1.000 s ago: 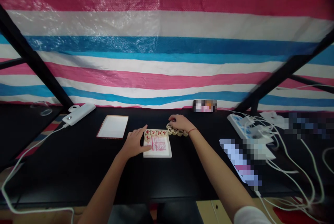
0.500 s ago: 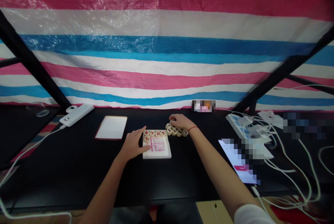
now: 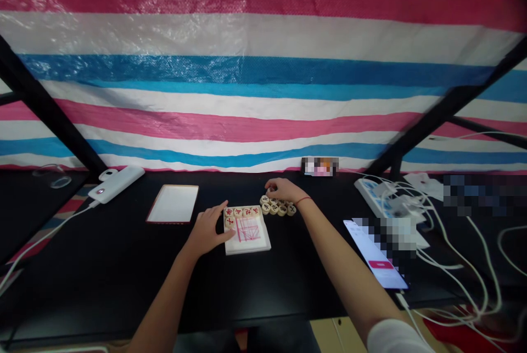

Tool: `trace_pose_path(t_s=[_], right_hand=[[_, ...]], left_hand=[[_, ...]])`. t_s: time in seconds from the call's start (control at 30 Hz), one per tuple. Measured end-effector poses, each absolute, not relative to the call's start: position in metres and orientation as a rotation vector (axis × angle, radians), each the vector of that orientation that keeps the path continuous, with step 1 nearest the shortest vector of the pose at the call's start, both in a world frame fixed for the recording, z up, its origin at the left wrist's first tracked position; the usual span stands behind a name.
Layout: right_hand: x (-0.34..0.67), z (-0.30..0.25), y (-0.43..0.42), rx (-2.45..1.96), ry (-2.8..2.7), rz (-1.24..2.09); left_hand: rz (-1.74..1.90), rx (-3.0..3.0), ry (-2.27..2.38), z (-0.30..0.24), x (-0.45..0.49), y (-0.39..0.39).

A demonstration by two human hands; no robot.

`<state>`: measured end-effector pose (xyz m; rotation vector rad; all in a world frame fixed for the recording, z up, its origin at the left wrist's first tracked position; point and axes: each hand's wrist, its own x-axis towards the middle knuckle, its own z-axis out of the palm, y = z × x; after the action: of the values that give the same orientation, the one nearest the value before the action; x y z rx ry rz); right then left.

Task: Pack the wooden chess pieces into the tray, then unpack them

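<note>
Discs near right hand show more than a second ago.

striped sheet: glossy, creased plastic | tabletop: smooth | tray: smooth plastic

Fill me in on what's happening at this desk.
A person is handling round game pieces with both hands. The left hand is spread at the left side of a white box, in which five red-marked pieces lie: four along the far edge, one at the left. The right hand is at the dark-marked pieces on the black desk, right of the box; whether it grips one can't be made out. A shallow white tray lies to the left.
</note>
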<state>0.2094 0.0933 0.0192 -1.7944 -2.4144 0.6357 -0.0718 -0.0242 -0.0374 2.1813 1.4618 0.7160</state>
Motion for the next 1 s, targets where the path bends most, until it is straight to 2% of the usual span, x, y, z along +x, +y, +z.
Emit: trace_pose_path(t_s=[0.5,0.77,0.83,0.9,1.0], right_hand=[[0.195,0.016,0.101,-1.965,-2.398,0.416],[0.188,0.024,0.082,-1.873,-2.194,0.269],[0.179,0.025,0.063,-1.747,-2.111,0.308],[0.165,0.021,0.041,-1.459,-1.904,0.581],[0.144,0.007,0.013,-1.251,-1.722,0.984]], left_hand=[[0.688,2.214,1.477,-0.033,-0.071,-0.028],[0.634,2.228,1.407,-0.029,-0.074,-0.031],[0.721,2.196,1.399,-0.029,-0.072,-0.031],[0.866,2.157,1.383,-0.027,-0.067,-0.029],[1.046,2.134,1.325,-0.021,-0.056,-0.025]])
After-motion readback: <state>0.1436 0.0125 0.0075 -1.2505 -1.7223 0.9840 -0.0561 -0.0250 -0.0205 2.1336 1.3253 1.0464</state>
